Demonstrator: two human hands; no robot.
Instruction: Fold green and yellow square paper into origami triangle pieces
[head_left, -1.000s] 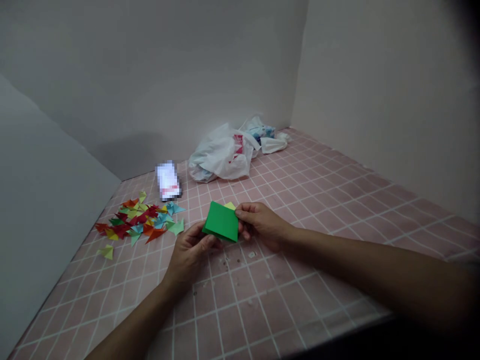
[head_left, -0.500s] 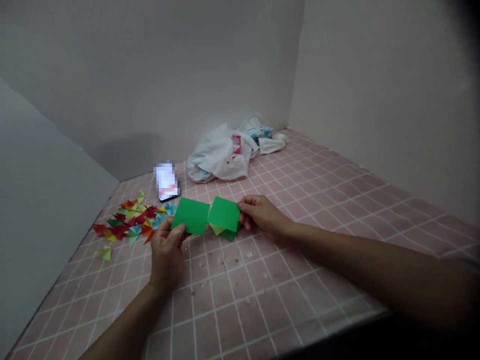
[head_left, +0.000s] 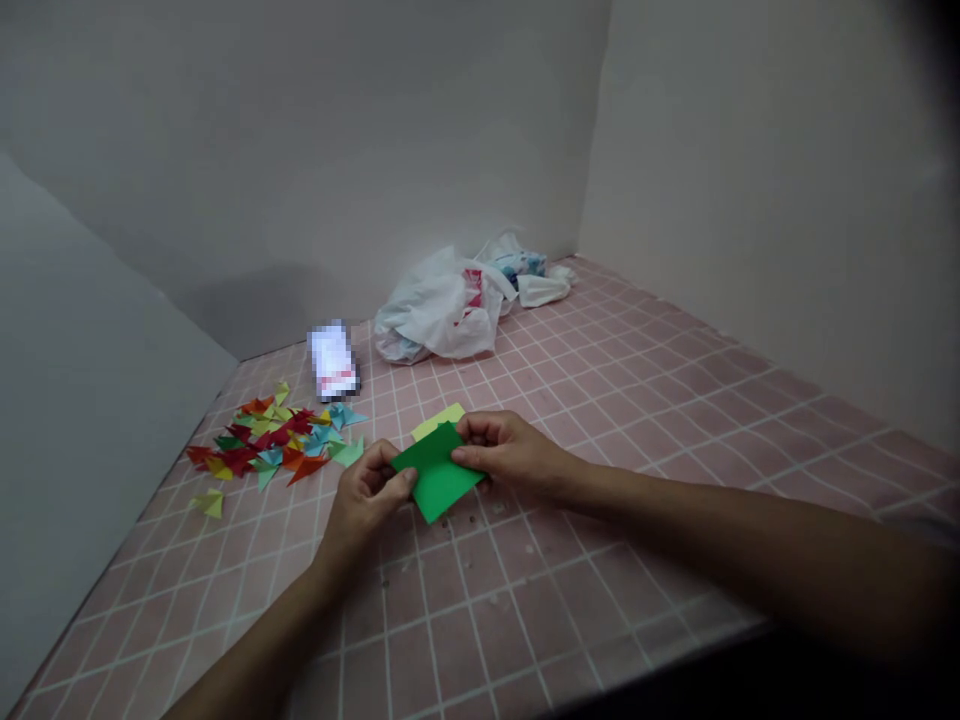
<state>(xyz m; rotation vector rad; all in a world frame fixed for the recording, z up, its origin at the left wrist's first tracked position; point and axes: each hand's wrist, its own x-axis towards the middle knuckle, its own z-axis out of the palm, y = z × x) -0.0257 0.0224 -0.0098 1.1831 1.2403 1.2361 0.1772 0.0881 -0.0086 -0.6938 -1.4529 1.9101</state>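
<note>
A square of green origami paper (head_left: pixel 437 477) is held tilted above the table between both hands. My left hand (head_left: pixel 373 490) pinches its left corner, thumb on top. At the upper right edge, my right hand (head_left: pixel 510 450) grips the same sheet between thumb and fingers. Just behind it lies yellow paper (head_left: pixel 442 420), partly hidden by the green sheet and my right fingers. To the left is a loose pile of small folded paper pieces (head_left: pixel 262 432) in red, orange, yellow, green and blue. One pale yellow folded piece (head_left: pixel 210 503) lies apart in front of the pile.
A phone (head_left: pixel 334 362) with a lit, blurred screen stands behind the pile. Crumpled white plastic bags (head_left: pixel 442 305) lie against the back wall. Pink tiled covering (head_left: pixel 600 560) spreads over the table, with walls at left, back and right.
Two separate green sheets were in my hands; now both hands hold one, turned cornerwise and lower. My hands have come closer together. More of the yellow paper shows behind.
</note>
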